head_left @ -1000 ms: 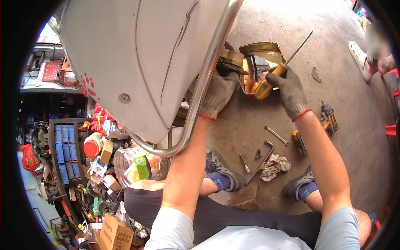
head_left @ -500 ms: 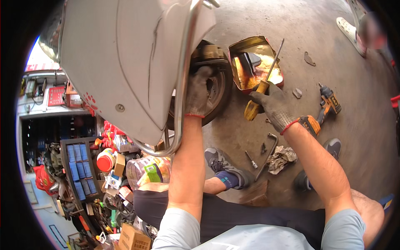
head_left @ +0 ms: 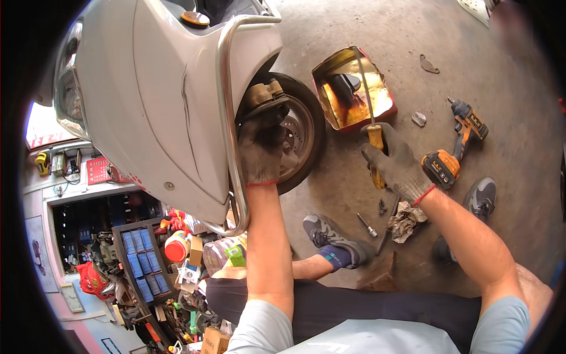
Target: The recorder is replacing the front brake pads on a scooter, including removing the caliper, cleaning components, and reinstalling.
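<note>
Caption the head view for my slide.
At a scooter, gloved right hand grips a screwdriver, left hand at the caliper by the wheel.

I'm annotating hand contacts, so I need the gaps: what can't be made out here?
Head view, grey-gloved left hand: fingertips lost in shadow beneath the brownish metal caliper; grip unclear.
Head view, yellow-handled steel screwdriver: handle partly covered by the grey-gloved right hand.
Head view, white clog: cut off by the picture's upper edge.
Head view, grey right sneaker: middle hidden by the bare right forearm.
</note>
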Demonstrator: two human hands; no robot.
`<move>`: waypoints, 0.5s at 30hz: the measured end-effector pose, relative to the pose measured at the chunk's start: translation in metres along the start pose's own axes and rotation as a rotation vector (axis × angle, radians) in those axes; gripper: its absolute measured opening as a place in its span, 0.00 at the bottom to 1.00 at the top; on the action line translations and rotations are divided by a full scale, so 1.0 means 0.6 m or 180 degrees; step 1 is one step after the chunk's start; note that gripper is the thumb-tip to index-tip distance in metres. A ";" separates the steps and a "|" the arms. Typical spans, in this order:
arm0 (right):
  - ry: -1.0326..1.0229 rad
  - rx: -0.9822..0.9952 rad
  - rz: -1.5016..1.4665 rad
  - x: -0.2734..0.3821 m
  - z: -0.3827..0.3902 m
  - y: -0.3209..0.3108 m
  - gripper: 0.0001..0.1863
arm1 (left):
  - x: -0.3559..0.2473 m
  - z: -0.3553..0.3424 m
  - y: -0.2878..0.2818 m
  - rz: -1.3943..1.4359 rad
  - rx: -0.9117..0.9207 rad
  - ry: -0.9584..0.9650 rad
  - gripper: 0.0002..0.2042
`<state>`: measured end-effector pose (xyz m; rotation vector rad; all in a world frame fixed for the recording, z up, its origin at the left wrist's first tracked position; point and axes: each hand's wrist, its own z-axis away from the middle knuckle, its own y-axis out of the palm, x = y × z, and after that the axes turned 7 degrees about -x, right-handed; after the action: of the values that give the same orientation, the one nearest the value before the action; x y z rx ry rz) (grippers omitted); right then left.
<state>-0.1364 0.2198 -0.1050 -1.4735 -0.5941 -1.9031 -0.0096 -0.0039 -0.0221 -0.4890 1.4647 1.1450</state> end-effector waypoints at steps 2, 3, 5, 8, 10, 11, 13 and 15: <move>0.0054 0.0041 0.0004 0.007 0.009 0.000 0.22 | -0.004 -0.001 -0.012 -0.0061 0.0154 -0.0034 0.16; 0.0153 0.0093 -0.0010 0.015 0.013 -0.004 0.22 | -0.007 -0.001 -0.018 -0.0099 0.0300 -0.0070 0.16; 0.0247 0.0141 -0.0020 0.013 0.013 -0.009 0.22 | -0.012 -0.001 -0.023 -0.0100 0.0430 -0.0168 0.15; -0.0004 -0.0166 0.0643 -0.015 0.005 -0.018 0.23 | -0.009 0.004 -0.027 -0.0045 0.0521 -0.0235 0.18; -0.0248 -0.0340 0.0328 -0.020 0.003 -0.023 0.25 | -0.002 0.004 -0.030 0.0008 0.0480 -0.0186 0.22; -0.0273 -0.0317 0.0335 0.003 0.005 -0.029 0.25 | 0.004 -0.001 -0.036 -0.0771 0.0593 0.0408 0.21; 0.0225 0.0244 -0.0036 0.052 0.012 -0.053 0.29 | 0.009 -0.010 -0.042 -0.1532 0.0676 0.1018 0.20; -0.0629 -0.0097 0.0253 0.035 0.000 -0.064 0.31 | 0.010 -0.016 -0.040 0.0610 0.0821 -0.0276 0.19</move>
<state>-0.1676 0.2418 -0.0834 -1.6925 -0.5885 -1.7256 0.0036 -0.0205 -0.0378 -0.1209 1.5807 1.0908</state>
